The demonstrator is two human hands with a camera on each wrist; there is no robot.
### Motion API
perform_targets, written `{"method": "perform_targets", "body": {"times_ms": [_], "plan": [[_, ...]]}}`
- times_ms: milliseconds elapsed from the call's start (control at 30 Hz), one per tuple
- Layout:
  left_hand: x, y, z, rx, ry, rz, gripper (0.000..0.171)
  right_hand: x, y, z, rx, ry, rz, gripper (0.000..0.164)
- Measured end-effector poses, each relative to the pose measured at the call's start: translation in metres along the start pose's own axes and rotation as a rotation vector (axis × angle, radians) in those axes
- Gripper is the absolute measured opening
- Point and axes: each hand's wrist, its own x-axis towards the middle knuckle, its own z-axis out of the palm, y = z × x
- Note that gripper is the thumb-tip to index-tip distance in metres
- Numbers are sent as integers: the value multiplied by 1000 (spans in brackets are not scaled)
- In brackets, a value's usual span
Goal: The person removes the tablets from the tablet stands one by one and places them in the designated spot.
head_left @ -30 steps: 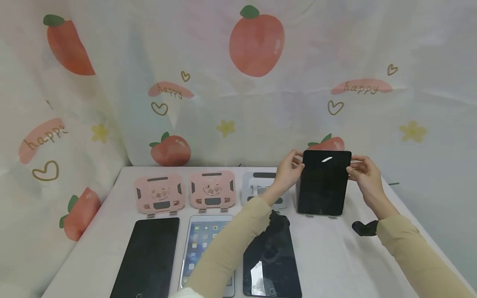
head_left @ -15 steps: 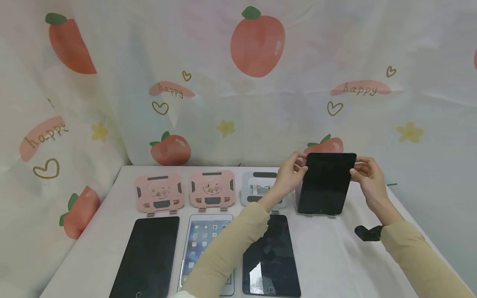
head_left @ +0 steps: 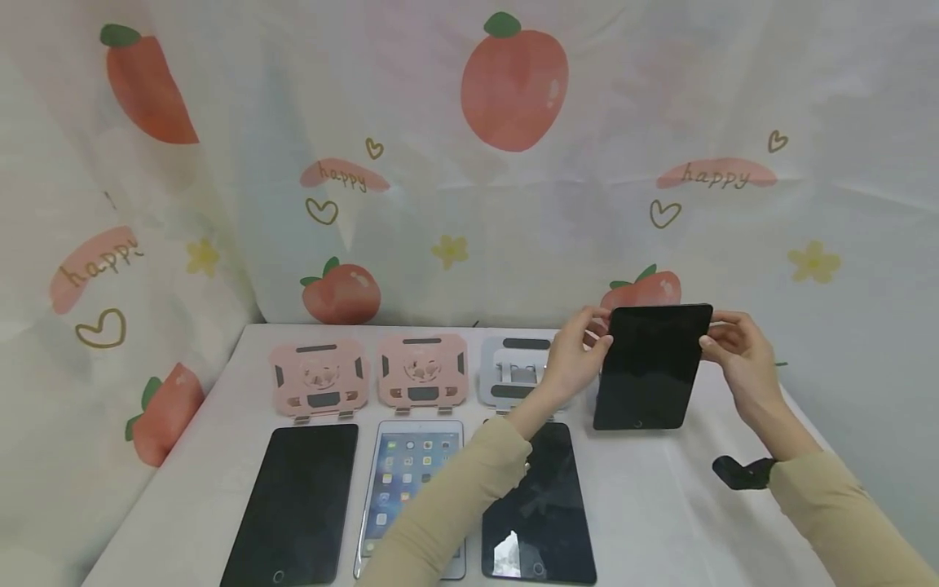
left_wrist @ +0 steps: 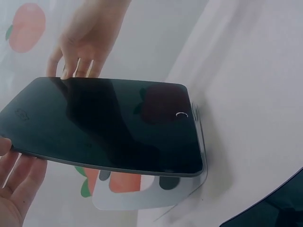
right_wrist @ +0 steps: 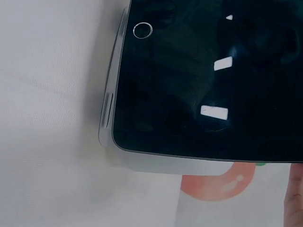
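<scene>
A black tablet (head_left: 653, 367) with a round home button is held upright, leaning back, at the table's right rear. My left hand (head_left: 579, 355) pinches its left edge near the top, thumb at the front. On the opposite edge, my right hand (head_left: 741, 363) grips it with the thumb in front and the fingers curled behind. Behind and under the tablet stands a light grey tablet stand (left_wrist: 151, 202), mostly hidden. In the right wrist view, the stand's bottom lip (right_wrist: 108, 111) shows just beyond the tablet's lower edge.
Two pink tablet stands (head_left: 320, 379) and a blue-grey stand (head_left: 506, 399) line the table's back. Before them lie a black tablet (head_left: 293, 505), a white tablet (head_left: 411, 465) with a lit screen and another black tablet (head_left: 543, 514). A fruit-print curtain (head_left: 411, 90) hangs behind.
Both hands have moved the tablet slightly right and forward, its top tilting right. The stand's lip tabs, seen below the tablet before, are now covered in the head view.
</scene>
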Motion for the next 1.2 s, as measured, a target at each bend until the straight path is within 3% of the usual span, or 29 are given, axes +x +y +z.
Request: {"method": "perform_targets", "body": {"times_ms": [367, 633, 1200], "plan": [[-16, 16, -9, -50, 17, -4, 31, -10, -14, 1, -22, -31, -5, 33], [-31, 25, -11, -126, -1, -37, 31, -23, -28, -4, -8, -112, -9, 35], [-57, 37, -13, -252, -66, -117, 32, -47, -37, -16, -207, -155, 56, 35]]}}
